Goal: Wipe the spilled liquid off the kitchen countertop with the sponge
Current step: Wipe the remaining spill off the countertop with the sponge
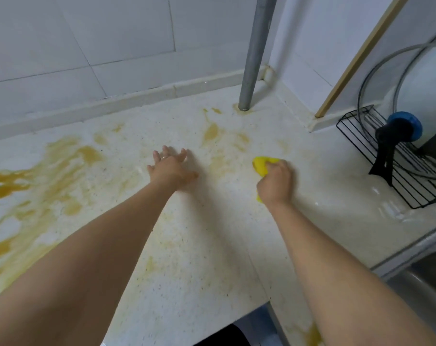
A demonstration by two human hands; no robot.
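Forearms reach in over countertop (pixel 187 245) | sponge (pixel 261 164) pressed flat mid-counter, right hand (pixel 275 182) curled round it | left hand (pixel 170 168) flat, fingers spread, bracing | spilled liquid (pixel 49 176) thickest far left, streaks near pole (pixel 255 53) | advice: long overlapping strokes leftward, firm pressure, drag inward from edge | rack (pixel 399 181) well right

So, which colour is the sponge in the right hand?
Yellow: the sponge, gripped by the right hand, head view.
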